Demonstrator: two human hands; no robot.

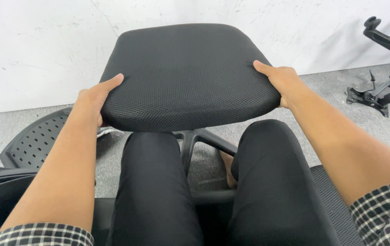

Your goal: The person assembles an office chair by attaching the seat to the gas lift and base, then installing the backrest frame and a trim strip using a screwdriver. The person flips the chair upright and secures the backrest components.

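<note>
Both arms reach straight out toward twelve o'clock. The left hand (95, 98) is at nine o'clock, thumb on top, pointing to two o'clock, fingers curled under. The right hand (282, 82) is at three o'clock, thumb on top too, closed in a grip. Both wrists are straight.
</note>
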